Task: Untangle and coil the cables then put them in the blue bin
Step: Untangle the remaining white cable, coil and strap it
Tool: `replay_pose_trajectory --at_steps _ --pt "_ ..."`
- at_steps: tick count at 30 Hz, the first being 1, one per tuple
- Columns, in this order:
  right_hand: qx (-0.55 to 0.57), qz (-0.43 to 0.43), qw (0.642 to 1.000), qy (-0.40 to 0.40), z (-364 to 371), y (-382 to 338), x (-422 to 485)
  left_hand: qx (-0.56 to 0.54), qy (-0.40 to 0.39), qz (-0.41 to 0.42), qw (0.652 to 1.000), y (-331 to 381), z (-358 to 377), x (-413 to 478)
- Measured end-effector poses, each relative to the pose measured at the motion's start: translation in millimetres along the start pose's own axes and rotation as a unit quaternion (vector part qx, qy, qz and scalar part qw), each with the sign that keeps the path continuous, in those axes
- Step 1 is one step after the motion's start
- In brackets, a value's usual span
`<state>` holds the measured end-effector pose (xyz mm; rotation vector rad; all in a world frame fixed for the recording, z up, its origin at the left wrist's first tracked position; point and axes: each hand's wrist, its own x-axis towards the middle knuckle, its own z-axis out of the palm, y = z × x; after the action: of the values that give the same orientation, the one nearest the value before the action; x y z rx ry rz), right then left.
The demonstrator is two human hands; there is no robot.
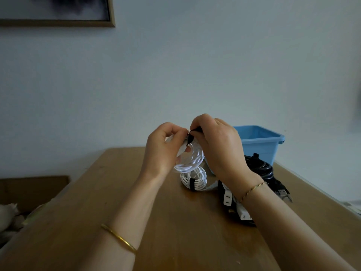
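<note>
The step in hand looks like fastening a coil: the winding of this cable seems done and a tie is going round it. Both hands are raised above the table [156,202], close together. The left hand [163,147] grips a white coil [195,159], its fingers [173,132] curled round the upper part of the loops. The coil hangs below the hands, clear of the table top. The right hand [220,147] pinches a black strap [190,140] between thumb and fingertips at the top of the coil, right against the left hand's fingertips. The fingers hide the strap's ends, so I cannot tell how far it is closed.

On the table just under the held coil lies a second white coil [194,181], already bound with a black band. To its right, partly under the right wrist, sits a bundle of black cable [261,168] with white plugs [227,198] on it. Whether that bundle is tied cannot be made out. The blue bin [259,142] stands at the far right of the table, behind the right hand, and nothing shows inside it from this angle.

The next move, as I judge it, calls for pulling the strap snug and pressing it closed while the left hand holds the loops together — then carrying the coil to the bin, a short reach to the right and away.
</note>
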<state>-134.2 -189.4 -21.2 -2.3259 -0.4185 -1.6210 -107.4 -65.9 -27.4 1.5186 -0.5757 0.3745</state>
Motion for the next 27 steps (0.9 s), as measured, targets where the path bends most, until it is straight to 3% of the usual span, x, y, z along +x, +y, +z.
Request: replay_pose_trajectory --at_steps 9,17,27 --pt "0.008 0.052 0.997 -0.053 -4.6 0.0 1.6 -0.025 -0.006 -0.045 0.999 0.2 1.0 -0.8" --pt "0.089 0.143 0.981 -0.100 -8.6 0.3 6.5 -0.038 -0.048 -0.005 0.998 4.4 4.1 -5.1" --pt "0.320 0.320 0.868 -0.203 -4.5 1.5 1.2 0.051 -0.083 0.102 0.990 -2.0 2.0 -5.4"
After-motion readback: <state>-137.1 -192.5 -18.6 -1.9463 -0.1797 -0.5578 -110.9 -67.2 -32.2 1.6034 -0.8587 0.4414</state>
